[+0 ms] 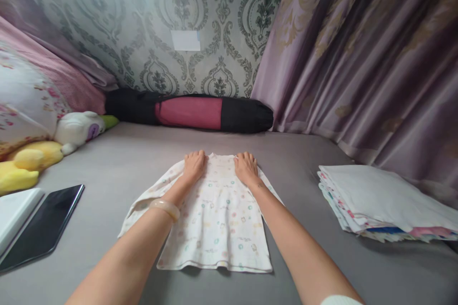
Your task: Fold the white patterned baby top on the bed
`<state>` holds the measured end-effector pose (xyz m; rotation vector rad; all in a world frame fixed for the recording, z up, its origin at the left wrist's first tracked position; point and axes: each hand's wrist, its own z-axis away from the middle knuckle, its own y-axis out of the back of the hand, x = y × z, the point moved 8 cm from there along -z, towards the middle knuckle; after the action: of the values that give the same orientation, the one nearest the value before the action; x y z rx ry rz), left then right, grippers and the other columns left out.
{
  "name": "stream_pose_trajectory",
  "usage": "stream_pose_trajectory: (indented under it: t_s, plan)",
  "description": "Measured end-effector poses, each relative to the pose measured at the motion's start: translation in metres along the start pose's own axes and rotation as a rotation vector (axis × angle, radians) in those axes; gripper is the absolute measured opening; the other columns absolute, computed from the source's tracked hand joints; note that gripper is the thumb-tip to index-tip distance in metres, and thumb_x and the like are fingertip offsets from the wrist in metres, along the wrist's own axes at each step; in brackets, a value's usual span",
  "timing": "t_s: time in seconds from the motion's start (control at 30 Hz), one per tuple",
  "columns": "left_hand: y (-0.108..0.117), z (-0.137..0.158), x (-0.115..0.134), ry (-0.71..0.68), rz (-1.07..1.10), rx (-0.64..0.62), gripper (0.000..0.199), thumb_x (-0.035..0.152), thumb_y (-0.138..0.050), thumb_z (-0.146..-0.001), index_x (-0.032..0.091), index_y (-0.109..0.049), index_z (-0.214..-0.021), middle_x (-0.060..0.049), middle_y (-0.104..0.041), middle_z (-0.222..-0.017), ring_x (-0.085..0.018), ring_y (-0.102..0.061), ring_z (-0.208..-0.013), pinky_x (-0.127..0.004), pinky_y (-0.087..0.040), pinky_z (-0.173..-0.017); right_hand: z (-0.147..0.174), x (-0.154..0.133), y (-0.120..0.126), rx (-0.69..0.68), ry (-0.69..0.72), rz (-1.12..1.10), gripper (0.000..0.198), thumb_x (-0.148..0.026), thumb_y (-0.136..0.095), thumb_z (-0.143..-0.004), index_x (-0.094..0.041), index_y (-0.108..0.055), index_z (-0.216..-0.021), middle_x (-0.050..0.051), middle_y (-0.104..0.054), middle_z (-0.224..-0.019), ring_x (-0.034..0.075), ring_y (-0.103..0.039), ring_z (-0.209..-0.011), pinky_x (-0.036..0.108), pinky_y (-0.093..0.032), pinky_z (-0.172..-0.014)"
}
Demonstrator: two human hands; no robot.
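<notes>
A small white long-sleeved shirt (218,219) with a pastel print lies spread on the grey bed sheet, its neckline away from me and its hem towards me. My left hand (195,163) is at the left shoulder, fingers curled over the cloth and closed on it. At the other shoulder, beside the collar, my right hand (246,167) grips the fabric the same way; the fingertips of both hands are hidden. The left sleeve slants out towards me, partly behind my left forearm. Most of the right sleeve is hidden by my right arm.
Folded clothes (375,200) are stacked at the right. A black tablet-like device (46,224) and a white flat object (17,209) lie at the left, near plush toys (80,128). A black and red long bag (189,112) lies against the wall, beside purple curtains (339,57).
</notes>
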<state>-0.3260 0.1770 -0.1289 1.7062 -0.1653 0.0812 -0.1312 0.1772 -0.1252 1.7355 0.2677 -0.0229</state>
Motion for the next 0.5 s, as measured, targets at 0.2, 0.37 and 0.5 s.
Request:
stream_pose_trajectory:
  t_s: [0.2,0.37,0.5]
  plan:
    - [0.013,-0.002,-0.014,0.084,0.086,-0.094,0.042,0.04,-0.037,-0.094,0.011,-0.054,-0.12,-0.02,-0.066,-0.117,-0.029,-0.062,-0.107,-0.035,-0.043,-0.084,-0.003,0.005,0.006,-0.143,-0.013,-0.131,0.036,-0.034,-0.034,-0.101,-0.018,-0.058,-0.123,0.015,-0.056,-0.131,0.028,-0.047,-0.121,0.036,-0.034,-0.1]
    - [0.037,0.019,-0.077,0.233,0.217,-0.174,0.053,0.055,-0.041,-0.085,0.012,-0.064,-0.105,-0.016,-0.071,-0.105,-0.027,-0.066,-0.095,-0.03,-0.046,-0.076,0.026,0.063,0.041,-0.194,-0.091,-0.179,0.036,-0.031,-0.038,-0.1,-0.017,-0.058,-0.126,0.011,-0.062,-0.128,0.02,-0.056,-0.114,0.024,-0.038,-0.091]
    - [0.051,0.061,-0.13,0.238,0.329,-0.188,0.046,0.06,-0.047,-0.073,0.018,-0.065,-0.074,-0.009,-0.072,-0.079,-0.027,-0.066,-0.083,-0.029,-0.045,-0.071,0.089,0.117,0.063,-0.218,-0.206,-0.148,0.028,-0.029,-0.044,-0.096,-0.014,-0.068,-0.094,0.01,-0.071,-0.092,0.019,-0.063,-0.084,0.024,-0.039,-0.07]
